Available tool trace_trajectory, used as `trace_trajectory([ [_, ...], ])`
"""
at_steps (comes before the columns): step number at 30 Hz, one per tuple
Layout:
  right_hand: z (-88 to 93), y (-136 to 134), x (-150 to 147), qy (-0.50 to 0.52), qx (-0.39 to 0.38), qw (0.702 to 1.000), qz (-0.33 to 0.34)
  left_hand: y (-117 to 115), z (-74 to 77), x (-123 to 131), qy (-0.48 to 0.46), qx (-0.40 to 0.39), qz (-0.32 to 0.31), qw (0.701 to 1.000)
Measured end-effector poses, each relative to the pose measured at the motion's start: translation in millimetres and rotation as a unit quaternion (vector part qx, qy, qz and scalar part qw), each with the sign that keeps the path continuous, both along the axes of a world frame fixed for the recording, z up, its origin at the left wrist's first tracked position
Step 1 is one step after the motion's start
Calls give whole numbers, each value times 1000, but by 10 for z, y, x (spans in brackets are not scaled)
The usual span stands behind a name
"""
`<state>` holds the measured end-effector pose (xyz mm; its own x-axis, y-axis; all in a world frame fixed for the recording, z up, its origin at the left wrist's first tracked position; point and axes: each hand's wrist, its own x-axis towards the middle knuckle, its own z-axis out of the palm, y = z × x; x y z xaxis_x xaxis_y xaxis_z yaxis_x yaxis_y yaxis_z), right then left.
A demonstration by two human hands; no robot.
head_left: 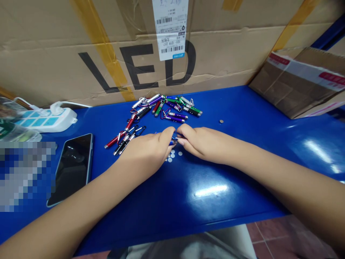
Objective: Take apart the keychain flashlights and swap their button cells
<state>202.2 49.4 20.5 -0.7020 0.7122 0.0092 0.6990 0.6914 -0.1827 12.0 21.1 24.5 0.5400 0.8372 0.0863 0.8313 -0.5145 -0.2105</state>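
Fingertips of the left hand and the right hand meet over the middle of the blue table, both pinched narrow on one small blue torch (only a sliver of it shows between them). Both hands rest low on the tabletop, knuckles up. Just under the pinch lie a few pale button cells, close together. Behind the hands, near the big cardboard box marked LED, sits a loose pile of little torches in red, green, purple and silver, with clips on their ends. One lone cell lies to the right, well apart from the pile. A dark phone lies face up to the left, with a white power strip beyond it.
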Motion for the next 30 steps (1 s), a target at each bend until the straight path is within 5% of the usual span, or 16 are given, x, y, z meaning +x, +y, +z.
trace_trajectory([
  [8, -44, -17, -77, -77, 90, 993, -25, -32, -46, -19, -13, 38, 6, 999],
  [17, -40, -21, -113, -114, 93, 987, -64, -42, 31, 18, 32, -36, 63, 997],
  [30, -69, -41, -143, -54, 78, 994, -50, -46, -41, 52, 13, -28, 83, 996],
])
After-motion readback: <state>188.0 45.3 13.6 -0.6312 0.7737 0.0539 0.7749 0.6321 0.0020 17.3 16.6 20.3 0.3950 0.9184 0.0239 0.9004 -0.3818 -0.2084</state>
